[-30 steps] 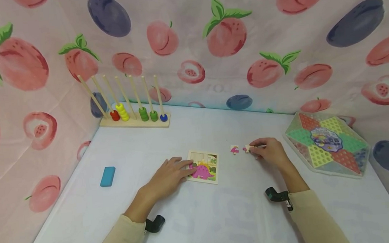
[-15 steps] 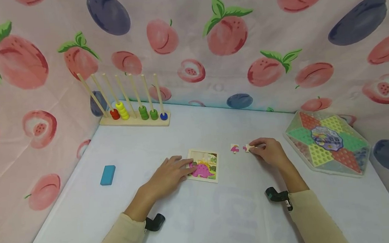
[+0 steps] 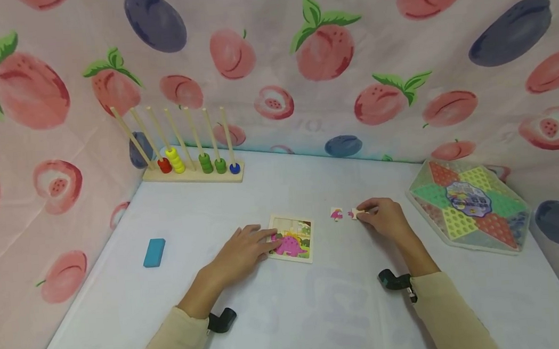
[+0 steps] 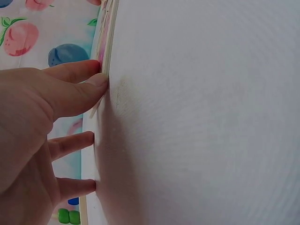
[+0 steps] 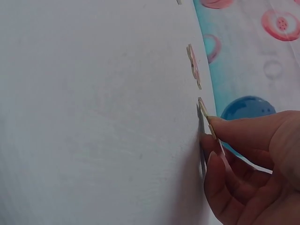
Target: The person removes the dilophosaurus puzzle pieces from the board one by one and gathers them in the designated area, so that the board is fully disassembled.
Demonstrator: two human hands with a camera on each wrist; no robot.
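Note:
My left hand [image 3: 243,253] rests at the left side of a small wooden puzzle tray [image 3: 284,223], which shows a pink dinosaur and a bare strip along its upper part. In the left wrist view, the thumb touches the tray's edge [image 4: 111,37] and the index fingertip lies on top, while the other fingers reach straight down to the table. To the right of the tray, my right hand [image 3: 385,220] pinches a jigsaw piece [image 5: 203,108] between thumb and fingers, tilted close over the table. Beside it lies another pink and white jigsaw piece [image 3: 336,213].
A wooden bead counting rack [image 3: 193,174] with coloured beads stands at the back left. The blue block [image 3: 154,252] lies left of my left hand. At the right is a hexagonal Chinese checkers box [image 3: 471,205]. A fruit-patterned cloth [image 3: 299,104] walls the table's back and sides.

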